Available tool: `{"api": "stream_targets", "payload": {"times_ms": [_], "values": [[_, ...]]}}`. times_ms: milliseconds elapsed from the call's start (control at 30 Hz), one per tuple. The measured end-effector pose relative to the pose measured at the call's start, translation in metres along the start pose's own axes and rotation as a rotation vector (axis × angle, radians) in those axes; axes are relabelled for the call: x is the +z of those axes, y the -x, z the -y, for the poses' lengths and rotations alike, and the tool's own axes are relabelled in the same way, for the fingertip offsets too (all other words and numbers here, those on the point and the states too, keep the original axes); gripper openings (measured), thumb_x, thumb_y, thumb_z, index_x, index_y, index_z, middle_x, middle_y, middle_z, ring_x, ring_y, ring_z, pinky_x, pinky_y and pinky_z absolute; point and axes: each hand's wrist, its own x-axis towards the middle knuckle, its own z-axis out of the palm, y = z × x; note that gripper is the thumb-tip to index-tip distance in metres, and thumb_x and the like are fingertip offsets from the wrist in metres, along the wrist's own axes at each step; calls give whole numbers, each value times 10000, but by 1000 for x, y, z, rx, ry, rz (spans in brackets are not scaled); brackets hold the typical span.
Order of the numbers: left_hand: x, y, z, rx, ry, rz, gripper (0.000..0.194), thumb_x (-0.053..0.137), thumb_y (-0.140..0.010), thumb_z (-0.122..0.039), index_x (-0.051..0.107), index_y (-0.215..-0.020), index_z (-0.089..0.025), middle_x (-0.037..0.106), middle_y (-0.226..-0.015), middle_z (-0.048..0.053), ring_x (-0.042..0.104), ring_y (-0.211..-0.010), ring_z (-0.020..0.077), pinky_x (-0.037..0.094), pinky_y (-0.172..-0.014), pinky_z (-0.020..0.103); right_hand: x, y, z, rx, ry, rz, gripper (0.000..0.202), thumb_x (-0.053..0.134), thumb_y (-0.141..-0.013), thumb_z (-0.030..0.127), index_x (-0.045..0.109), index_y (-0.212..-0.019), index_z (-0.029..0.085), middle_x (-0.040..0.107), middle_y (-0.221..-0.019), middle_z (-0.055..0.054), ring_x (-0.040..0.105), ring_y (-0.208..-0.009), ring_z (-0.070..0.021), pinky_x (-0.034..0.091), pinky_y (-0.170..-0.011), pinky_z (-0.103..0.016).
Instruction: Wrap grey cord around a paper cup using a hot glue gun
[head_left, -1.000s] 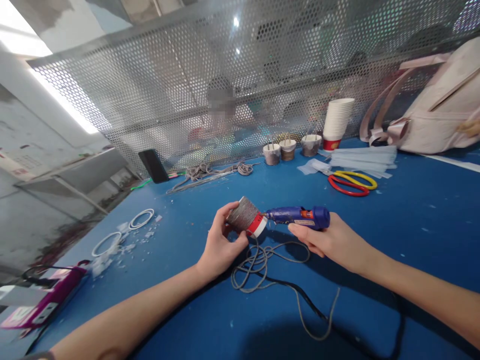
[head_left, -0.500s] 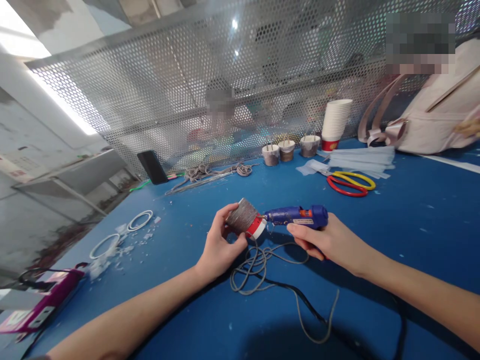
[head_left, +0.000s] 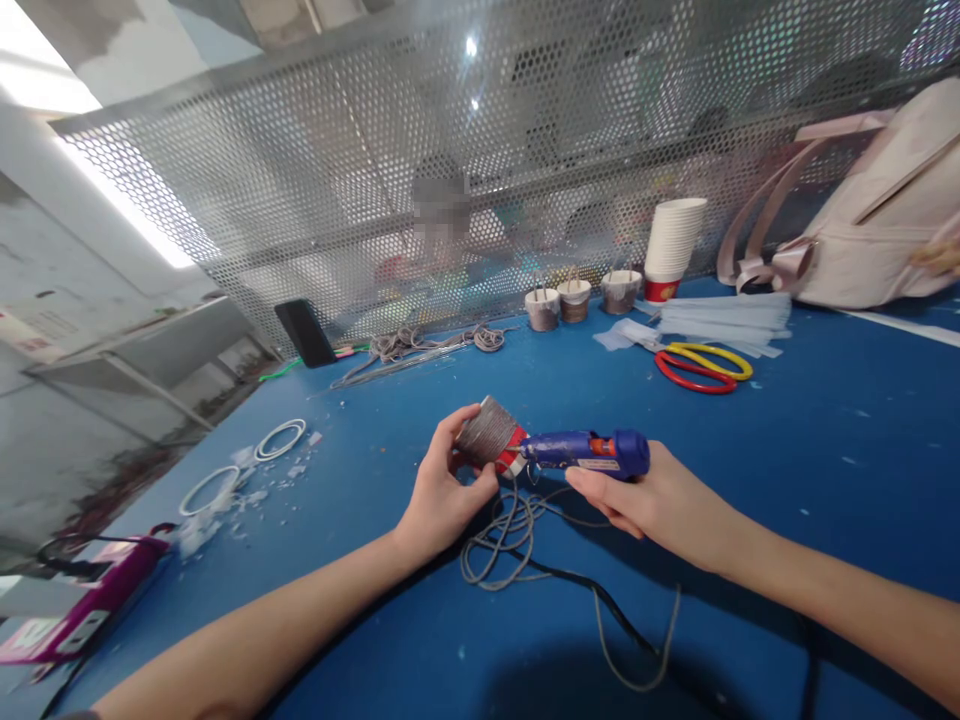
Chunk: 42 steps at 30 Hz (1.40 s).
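Tilted on its side above the table, a paper cup (head_left: 489,432) is wrapped in grey cord over most of its wall, with a red and white band bare near its rim. My left hand (head_left: 448,487) is closed around it, thumb below and fingers above. My right hand (head_left: 630,493) grips a blue hot glue gun (head_left: 581,452), whose nozzle is at the red band beside the cord; whether it touches is hard to tell. Loose grey cord (head_left: 517,540) runs from the cup into tangled loops on the table. A black cable (head_left: 600,590) passes under the cord.
Scissors (head_left: 701,366) with red and yellow handles, clear glue sticks (head_left: 724,320), wrapped cups (head_left: 574,300) and a cup stack (head_left: 675,245) stand back right. A phone (head_left: 304,333) leans by cord bundles (head_left: 405,345). White rings (head_left: 279,440) and a purple power strip (head_left: 94,595) lie left.
The glue gun in my right hand has moved slightly left and down, its nozzle now further over the cup's red band. My left hand and the cup have barely shifted.
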Motion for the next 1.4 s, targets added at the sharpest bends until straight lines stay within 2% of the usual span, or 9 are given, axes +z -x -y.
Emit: {"api": "stream_targets", "payload": {"times_ms": [233, 433, 633, 1033, 1167, 1400], "values": [[2, -1, -1, -15, -10, 11, 542, 593, -714, -142, 451, -1235, -193, 582, -944, 27, 579, -711, 104, 521, -632, 235, 9, 3, -4, -83, 108, -63, 283, 524, -824, 353, 443, -599, 203, 407, -548, 48, 338, -513, -96, 306, -471, -226], [1, 0, 0, -12, -22, 7, 542, 585, -725, -138, 447, -1245, -201, 583, -927, 19, 566, -692, 94, 511, -613, 217, 7, 4, -8, -174, 253, -154, 280, 511, -850, 344, 463, -611, 204, 479, -551, 36, 392, -498, -101, 323, -478, -232], [2, -1, -2, -20, -27, -1, 532, 601, -717, -150, 459, -1228, -190, 582, -927, 24, 562, -686, 98, 513, -608, 222, 13, 6, -12, -275, 395, -122, 249, 509, -855, 320, 478, -635, 206, 516, -551, 25, 413, -478, -105, 334, -496, -241], [3, -1, -2, -11, -10, -12, 532, 607, -711, -153, 463, -1221, -195, 576, -928, 20, 566, -688, 98, 516, -606, 223, 13, 8, -19, -344, 510, -108, 200, 503, -856, 291, 486, -676, 206, 557, -587, 12, 444, -482, -114, 338, -499, -249], [2, 0, -1, -11, 1, -15, 529, 600, -717, -145, 457, -1224, -195, 586, -938, 24, 579, -714, 103, 519, -629, 225, 8, 6, -14, -328, 441, -170, 219, 503, -857, 314, 510, -665, 207, 565, -581, 11, 466, -486, -115, 356, -497, -246], [1, -1, -5, -28, 24, -13, 530, 596, -705, -139, 452, -1213, -190, 594, -972, 41, 585, -733, 112, 513, -652, 239, -3, 1, -2, -109, 208, -174, 304, 526, -829, 368, 467, -575, 211, 444, -493, 54, 378, -458, -100, 315, -440, -234]]}}
